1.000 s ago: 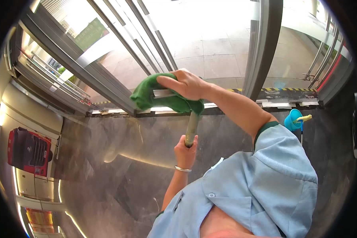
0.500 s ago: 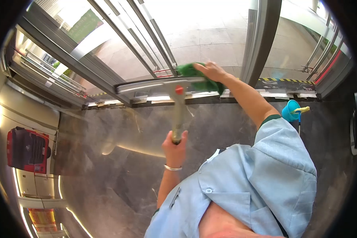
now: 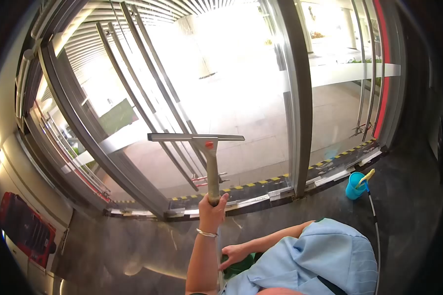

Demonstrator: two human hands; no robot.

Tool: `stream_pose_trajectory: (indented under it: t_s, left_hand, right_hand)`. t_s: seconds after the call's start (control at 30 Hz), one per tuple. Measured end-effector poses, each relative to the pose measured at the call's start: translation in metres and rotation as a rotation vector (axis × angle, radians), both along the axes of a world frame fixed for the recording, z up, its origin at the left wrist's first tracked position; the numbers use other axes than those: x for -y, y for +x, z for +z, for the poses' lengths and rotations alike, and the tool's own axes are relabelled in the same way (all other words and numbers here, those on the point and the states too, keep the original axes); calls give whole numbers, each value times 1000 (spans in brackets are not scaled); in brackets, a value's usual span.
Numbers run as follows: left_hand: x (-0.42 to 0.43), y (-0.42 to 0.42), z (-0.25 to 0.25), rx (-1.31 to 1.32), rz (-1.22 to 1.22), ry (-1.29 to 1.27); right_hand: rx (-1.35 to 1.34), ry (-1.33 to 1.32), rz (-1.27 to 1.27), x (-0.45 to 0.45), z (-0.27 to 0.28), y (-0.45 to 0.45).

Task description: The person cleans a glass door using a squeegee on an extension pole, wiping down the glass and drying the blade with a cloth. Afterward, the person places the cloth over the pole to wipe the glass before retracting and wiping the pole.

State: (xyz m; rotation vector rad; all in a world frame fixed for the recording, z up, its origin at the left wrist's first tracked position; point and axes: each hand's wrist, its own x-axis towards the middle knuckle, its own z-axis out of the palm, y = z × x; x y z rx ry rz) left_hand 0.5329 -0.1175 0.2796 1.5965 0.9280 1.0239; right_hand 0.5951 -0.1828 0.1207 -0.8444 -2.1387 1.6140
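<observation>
My left hand (image 3: 212,211), with a bracelet at the wrist, is wrapped round the handle of a squeegee (image 3: 212,172). The squeegee stands upright in front of the glass door, its wide blade (image 3: 197,137) at the top and nearly level. Whether the blade touches the glass I cannot tell. Lower down, close to my body, my right hand (image 3: 235,255) grips a green cloth (image 3: 238,268), partly hidden by the hand and the blue shirt.
Long metal door handles (image 3: 155,73) run beside the squeegee. A thick dark door frame (image 3: 300,108) rises to the right. On the floor at the right stands a blue bucket (image 3: 354,188) with a yellow item and a pole by it. A red and black machine (image 3: 27,228) is at the left.
The squeegee has been raised upright before the glass in my left hand. My right hand has drawn the green cloth away from the blade, down to my body. The view has tilted up.
</observation>
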Motion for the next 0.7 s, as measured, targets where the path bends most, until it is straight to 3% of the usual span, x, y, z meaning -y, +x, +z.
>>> stream_pose_trajectory:
  t_s: [0.1,0.17,0.23,0.27,0.3,0.37,0.5,0.63,0.7]
  left_hand:
    - [3,-27,1,-11,-140,-37]
    - [16,-65,-20,-125,-49,336]
    - [30,-129,-56,-362,-46,524]
    - [33,-158,-90,-336,-121,388]
    - [42,-185,-127,-310,-195,245]
    - [72,-210,-192,-575,-278,18]
    - [107,-164,-239,-332,-90,-78]
    - [141,-109,-268,-25,137,-222]
    - [152,-102,-278,120,254,-295]
  right_hand:
    - [-98,-53,-85,8,15,-2]
    - [-164,8,-254,3,18,10]
    - [-148,173,-430,-26,21,31]
    - [-102,113,-511,-15,80,46]
    - [-15,119,-579,-33,84,59]
    - [-2,250,-623,-42,131,79]
    - [19,310,-653,-35,207,84]
    - [-18,298,-542,-21,232,75]
    - [-150,597,-502,-13,227,70]
